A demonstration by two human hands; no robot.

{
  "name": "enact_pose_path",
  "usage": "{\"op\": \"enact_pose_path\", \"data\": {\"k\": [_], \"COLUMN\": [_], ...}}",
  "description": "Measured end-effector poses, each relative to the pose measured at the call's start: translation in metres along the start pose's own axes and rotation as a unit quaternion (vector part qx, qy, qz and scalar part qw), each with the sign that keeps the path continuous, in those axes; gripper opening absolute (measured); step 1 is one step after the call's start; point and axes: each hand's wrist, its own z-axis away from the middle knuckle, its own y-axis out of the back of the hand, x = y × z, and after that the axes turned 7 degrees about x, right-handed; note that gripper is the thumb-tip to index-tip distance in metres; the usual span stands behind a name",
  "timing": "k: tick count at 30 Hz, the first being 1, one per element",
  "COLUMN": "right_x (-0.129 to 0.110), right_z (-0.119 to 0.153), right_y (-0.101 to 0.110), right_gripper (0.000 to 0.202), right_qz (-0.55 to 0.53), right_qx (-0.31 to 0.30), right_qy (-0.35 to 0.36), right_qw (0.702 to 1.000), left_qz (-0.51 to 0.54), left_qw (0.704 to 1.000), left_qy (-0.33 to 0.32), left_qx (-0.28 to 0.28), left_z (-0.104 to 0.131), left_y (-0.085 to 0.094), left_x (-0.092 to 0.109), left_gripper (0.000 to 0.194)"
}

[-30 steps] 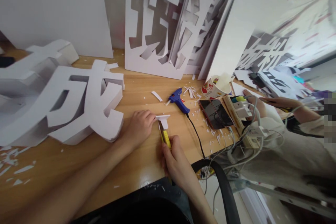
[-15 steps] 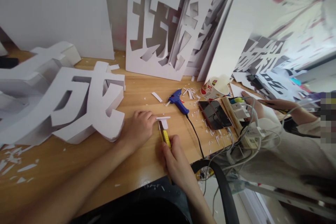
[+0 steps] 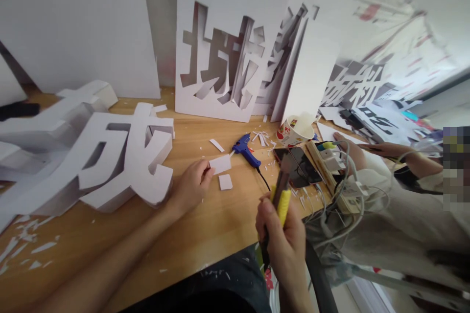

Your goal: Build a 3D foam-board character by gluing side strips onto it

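Observation:
My left hand [image 3: 193, 183] pinches one end of a small white foam board strip [image 3: 220, 163] between thumb and fingers, just above the table. Below that strip a small square foam board piece [image 3: 225, 182] lies flat on the wood. My right hand [image 3: 282, 234] is wrapped round a yellow and black utility knife [image 3: 282, 200], raised off the table with its blade pointing up and away from me. A blue glue gun [image 3: 246, 150] rests on its side beyond the strip, its nozzle close to the strip's far end.
Large white three-dimensional characters [image 3: 125, 156] stand at left. Cut-out boards [image 3: 220, 102] lean at the back. Right of the glue gun are a paper cup [image 3: 295, 130], two phones [image 3: 299, 166] and a power strip [image 3: 332, 171] with cables. A co-worker's hands [image 3: 389, 150] work farther right.
My right hand has lifted the utility knife off the table and moved right. My left hand has raised and turned the strip, while the square piece now lies apart from it.

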Motion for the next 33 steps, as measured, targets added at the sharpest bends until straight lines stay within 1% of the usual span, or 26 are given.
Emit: {"op": "enact_pose_path", "data": {"k": [3, 4, 6, 9, 12, 15, 17, 19, 23, 27, 33], "right_x": [0.019, 0.022, 0.021, 0.013, 0.01, 0.014, 0.017, 0.017, 0.017, 0.018, 0.017], "right_z": [-0.003, -0.004, -0.004, -0.002, 0.007, 0.017, 0.021, 0.023, 0.022, 0.022, 0.022], "right_y": [-0.008, -0.01, -0.014, -0.013, -0.01, -0.008, -0.008, -0.008, -0.01, -0.012, -0.014], "right_gripper": [0.036, 0.039, 0.042, 0.039, 0.038, 0.034, 0.03, 0.027, 0.026, 0.027, 0.028], "right_qz": [-0.031, -0.041, -0.062, -0.077, -0.034, 0.018, 0.036, 0.045, 0.046, 0.046, 0.068], "right_qx": [-0.004, -0.013, -0.041, -0.077, -0.096, -0.131, -0.141, -0.138, -0.123, -0.116, -0.097], "right_qy": [-0.054, -0.06, -0.051, -0.021, 0.035, 0.104, 0.141, 0.173, 0.189, 0.193, 0.203], "right_qw": [0.998, 0.997, 0.996, 0.994, 0.994, 0.986, 0.979, 0.974, 0.973, 0.973, 0.972], "left_qz": [0.047, 0.083, 0.139, 0.163, 0.18, 0.2, 0.212, 0.222, 0.239, 0.241, 0.232], "left_qw": [0.999, 0.996, 0.99, 0.987, 0.983, 0.975, 0.97, 0.968, 0.963, 0.961, 0.963], "left_qy": [0.024, 0.032, 0.026, -0.003, 0.005, 0.014, 0.008, 0.012, 0.03, 0.007, -0.02], "left_qx": [-0.003, -0.009, -0.014, 0.001, 0.045, 0.096, 0.115, 0.119, 0.124, 0.138, 0.139], "left_z": [0.001, 0.002, 0.005, 0.012, 0.021, 0.029, 0.034, 0.038, 0.043, 0.043, 0.041], "left_y": [0.025, 0.033, 0.046, 0.056, 0.057, 0.055, 0.053, 0.053, 0.052, 0.053, 0.055], "left_x": [0.023, 0.032, 0.05, 0.071, 0.082, 0.089, 0.092, 0.094, 0.097, 0.101, 0.1], "left_gripper": [0.031, 0.033, 0.034, 0.032, 0.029, 0.027, 0.026, 0.026, 0.025, 0.025, 0.022]}}
